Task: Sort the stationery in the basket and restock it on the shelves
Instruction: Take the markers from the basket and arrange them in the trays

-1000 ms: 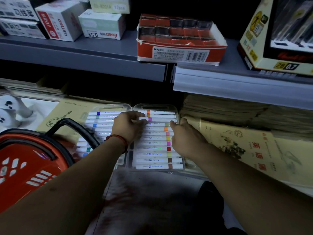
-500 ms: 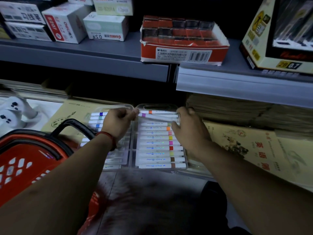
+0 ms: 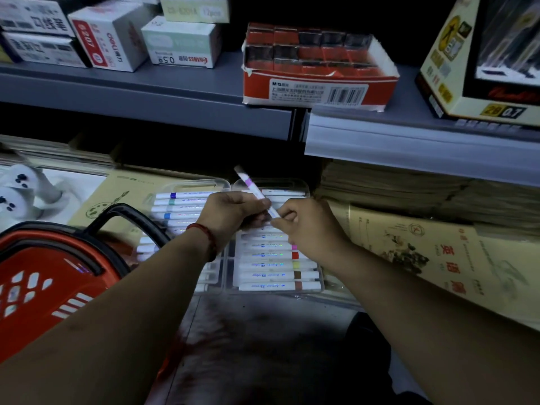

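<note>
Purple-banded marker, tilted toward 11 o'clock, pinched between left hand and right hand above the clear case (slots mostly filled); basket at 8 o'clock, contents hidden: sorting apparently unfinished.

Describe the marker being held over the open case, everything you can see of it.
The marker is a slim white pen, plastic by the look of it, with a purple band near its upper end and small print on the barrel too blurred to read. It is tilted, upper end pointing up and away to the left. The left hand grips its middle and the right hand pinches its lower end. It is held above the clear case of similar markers, apart from them.
</note>
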A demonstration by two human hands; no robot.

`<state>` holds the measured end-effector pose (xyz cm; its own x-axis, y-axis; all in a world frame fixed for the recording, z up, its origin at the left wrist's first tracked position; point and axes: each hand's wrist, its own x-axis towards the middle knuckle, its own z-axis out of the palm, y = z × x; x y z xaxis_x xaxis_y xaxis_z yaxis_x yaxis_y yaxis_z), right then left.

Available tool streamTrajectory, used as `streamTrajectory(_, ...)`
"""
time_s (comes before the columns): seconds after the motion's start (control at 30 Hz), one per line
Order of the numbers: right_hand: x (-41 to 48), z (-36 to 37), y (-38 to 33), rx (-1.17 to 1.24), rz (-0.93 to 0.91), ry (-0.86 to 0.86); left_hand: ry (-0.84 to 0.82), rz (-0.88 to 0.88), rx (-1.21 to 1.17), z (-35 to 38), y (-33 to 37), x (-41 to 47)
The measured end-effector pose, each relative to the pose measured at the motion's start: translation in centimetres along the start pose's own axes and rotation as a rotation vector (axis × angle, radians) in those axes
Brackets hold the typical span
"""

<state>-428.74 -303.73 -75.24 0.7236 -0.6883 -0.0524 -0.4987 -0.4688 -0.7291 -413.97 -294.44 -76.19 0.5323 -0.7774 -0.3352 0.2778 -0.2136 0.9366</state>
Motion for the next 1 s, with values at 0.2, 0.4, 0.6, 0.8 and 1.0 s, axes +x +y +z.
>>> streamTrajectory(0.2, -0.5, 0.0, 0.3, -0.087, 0.045, -0.053, 0.123, 0.344, 0.628, 0.2, -0.5, 1.0)
streamTrajectory(0.4, -0.5, -1.8, 1.8, -0.373, 0.27, 0.19, 0.14, 0.668, 1.23, 0.2, -1.7, 1.5)
streamTrajectory(0.6, -0.7, -1.4, 2.5, -0.342, 0.195, 0.125, 0.152, 0.647, 1.238, 1.0, -1.8, 1.8)
streamTrajectory(0.8, -0.8, -1.1, 2.9, -0.293, 0.186, 0.066, 0.161, 0.587, 1.352, 1.2, -2.1, 2.1)
streamTrajectory(1.0, -0.7, -1.3, 3.0, -0.334, 0.213, -0.065, 0.217, 0.423, 1.387, 1.7, -2.5, 2.7)
